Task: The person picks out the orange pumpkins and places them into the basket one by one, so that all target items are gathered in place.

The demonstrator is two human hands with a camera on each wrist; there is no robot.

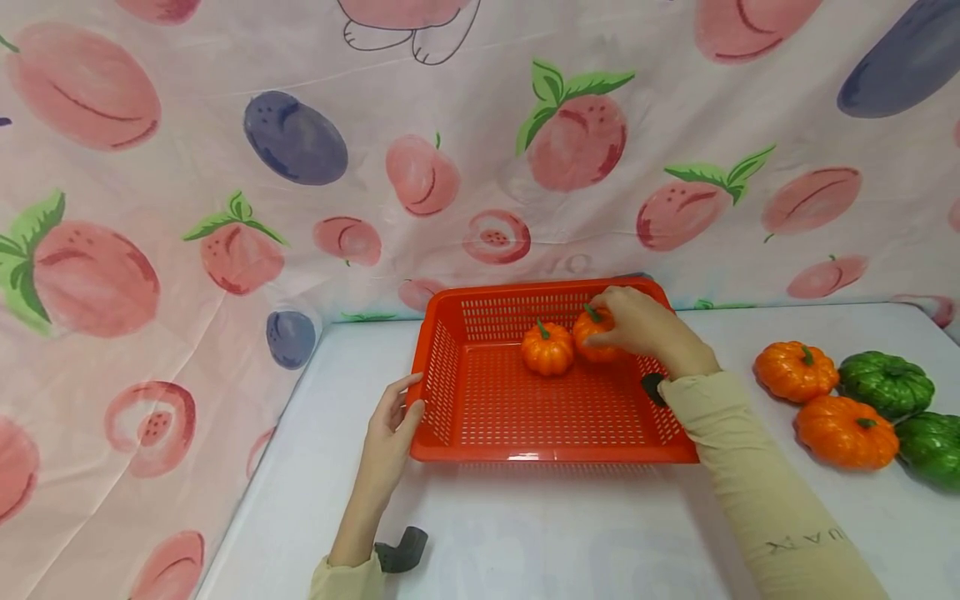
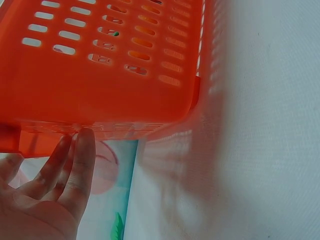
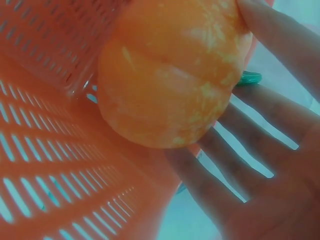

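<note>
From my end, I see the right hand gripping a pumpkin inside the basket, its body between thumb and spread fingers; a second pumpkin sits just beyond the thumb tip. I'd expect it light and stiff, its glossy skin slightly slippery, so I'd hold the ribbed sides, not the stem. The left hand's fingers, nearly straight, touch the basket's near end.
</note>
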